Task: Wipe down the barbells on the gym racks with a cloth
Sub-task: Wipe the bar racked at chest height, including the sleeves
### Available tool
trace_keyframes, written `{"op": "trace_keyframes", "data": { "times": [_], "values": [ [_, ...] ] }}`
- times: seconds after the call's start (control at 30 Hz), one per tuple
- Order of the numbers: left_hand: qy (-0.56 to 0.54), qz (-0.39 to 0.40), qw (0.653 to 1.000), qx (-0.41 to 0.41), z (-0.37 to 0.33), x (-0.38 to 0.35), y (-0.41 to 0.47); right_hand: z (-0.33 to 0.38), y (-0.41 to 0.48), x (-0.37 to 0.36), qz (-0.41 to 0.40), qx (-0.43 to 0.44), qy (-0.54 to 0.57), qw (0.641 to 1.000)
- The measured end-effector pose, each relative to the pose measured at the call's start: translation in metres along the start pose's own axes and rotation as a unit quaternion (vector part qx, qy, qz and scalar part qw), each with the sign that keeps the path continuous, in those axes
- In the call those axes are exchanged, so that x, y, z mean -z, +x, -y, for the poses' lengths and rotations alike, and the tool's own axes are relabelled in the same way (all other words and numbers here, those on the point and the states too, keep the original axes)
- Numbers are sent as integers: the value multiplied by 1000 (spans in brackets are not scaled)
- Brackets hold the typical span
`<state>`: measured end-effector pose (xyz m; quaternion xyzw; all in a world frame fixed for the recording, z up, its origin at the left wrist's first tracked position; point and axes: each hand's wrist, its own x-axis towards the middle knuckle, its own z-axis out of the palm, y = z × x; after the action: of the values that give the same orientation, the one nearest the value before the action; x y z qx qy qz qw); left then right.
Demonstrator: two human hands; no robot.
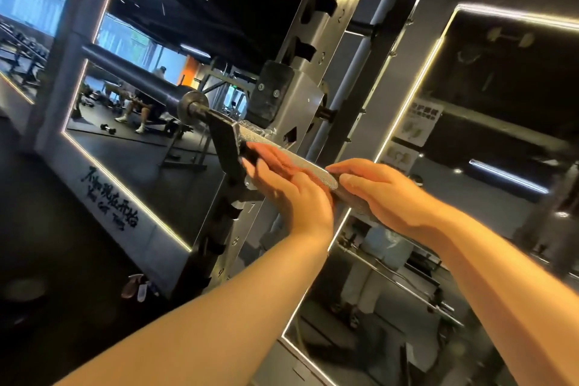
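While barbell sits racked, left hand flat, perhaps over cloth, right hand gripping it

Before you the grey rack upright carries a black hook, and the barbell lies in that hook, its dark sleeve jutting out leftward.
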<state>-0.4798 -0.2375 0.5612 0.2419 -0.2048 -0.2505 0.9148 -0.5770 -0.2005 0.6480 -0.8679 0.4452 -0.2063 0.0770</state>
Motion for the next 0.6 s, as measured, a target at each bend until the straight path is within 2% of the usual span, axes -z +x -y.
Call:
{"op": "trace_keyframes", "data": {
  "times": [0.13, 0.27, 0.3, 0.4, 0.47, 0.5, 0.53, 0.6],
  "values": [
    [-14, 39, 999, -2, -7, -1, -2, -2, 0, 3, 1, -1, -9, 1000],
    [17, 113, 993, -26, 6, -4, -43, -2, 0, 3, -5, -6, 46, 999],
    [55, 108, 990, -74, 5, -4, -46, -3, 0, 2, -5, -5, 50, 999],
    [39, 60, 990, -124, 17, -8, -33, -3, -1, 2, -7, 4, 46, 999],
    [-22, 69, 997, -37, 13, -13, -23, -2, -1, 2, -8, 7, 36, 999],
    [-9, 63, 998, -12, 11, -13, -19, -1, -1, 2, -3, 9, 24, 1000],
    [19, 48, 998, -28, 9, -14, -19, -2, 0, 1, 2, 13, 7, 1000],
    [7, 25, 999, -36, 12, -12, -16, 0, 1, -3, 17, 21, -32, 999]
  ]
}}
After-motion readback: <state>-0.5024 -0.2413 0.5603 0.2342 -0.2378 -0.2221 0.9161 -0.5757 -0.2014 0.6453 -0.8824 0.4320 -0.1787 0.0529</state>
